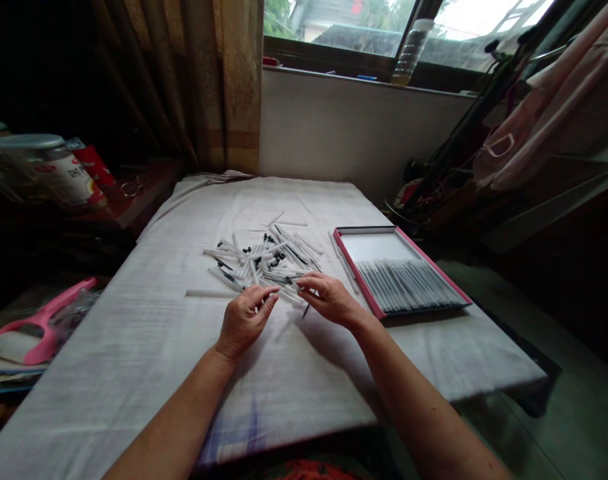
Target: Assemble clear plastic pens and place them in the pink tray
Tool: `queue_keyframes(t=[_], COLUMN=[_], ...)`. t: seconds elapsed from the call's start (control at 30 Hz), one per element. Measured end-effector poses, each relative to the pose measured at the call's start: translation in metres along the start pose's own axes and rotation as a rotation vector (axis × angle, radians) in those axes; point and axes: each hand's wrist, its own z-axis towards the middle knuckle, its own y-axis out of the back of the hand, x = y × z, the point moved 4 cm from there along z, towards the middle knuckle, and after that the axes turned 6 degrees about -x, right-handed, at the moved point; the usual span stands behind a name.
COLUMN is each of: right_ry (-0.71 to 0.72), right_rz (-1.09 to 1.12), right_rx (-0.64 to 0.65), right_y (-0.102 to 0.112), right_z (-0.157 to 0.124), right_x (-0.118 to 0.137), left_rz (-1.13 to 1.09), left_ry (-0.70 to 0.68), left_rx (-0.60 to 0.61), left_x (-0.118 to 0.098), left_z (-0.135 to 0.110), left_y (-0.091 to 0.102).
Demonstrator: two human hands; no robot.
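Pinching a clear tube [283,293] with the left hand [244,321]. Holding a thin black stick [305,311] in the right hand [330,300]. Resting beside the pile of tubes [264,260] on the white cloth [134,333].

Domestic room in a private home.
Curtain [209,80], window [364,27], hanging garments [549,113], storage jars [49,167] and cloth-covered table [134,347] indicate a household.

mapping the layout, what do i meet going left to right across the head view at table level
pink plastic handled tool → lone clear plastic tube → left hand → right hand → pink-rimmed flat tray of clear tubes
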Motion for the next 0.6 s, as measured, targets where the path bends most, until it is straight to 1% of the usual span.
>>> queue_keyframes(t=[0.03,0.1,0.17,0.23,0.37,0.5,0.57,0.6], right_ry=[-0.027,-0.096,-0.158,-0.174,-0.114,-0.081,-0.077,-0.077], right_rz=[-0.044,-0.144,-0.212,-0.212,-0.129,-0.099,-0.075,-0.062], right_rx=[0.035,0.117,0.173,0.198,0.184,0.156,0.155,0.152], right_y=[-0.001,-0.005,-0.011,-0.019,-0.041,-0.052,-0.053,-0.051], right_z=[0.005,0.016,0.029,0.04,0.049,0.046,0.044,0.044], right_x=[0.004,0.011,0.017,0.025,0.04,0.045,0.044,0.043], left_rz=[0.004,0.007,-0.015,-0.089,-0.315,-0.322,-0.299,-0.278], left_ry=[0.021,0.102,0.233,0.39,0.666,0.706,0.717,0.723], left_rx=[-0.025,-0.117,-0.23,-0.286,-0.204,-0.191,-0.189,-0.191], left_x=[0.003,0.012,0.024,0.037,0.054,0.055,0.057,0.061], left_z=[0.001,0.003,0.006,0.007,0.007,0.005,0.006,0.009], left_y=[0.003,0.012,0.022,0.027,0.018,0.011,0.013,0.017])
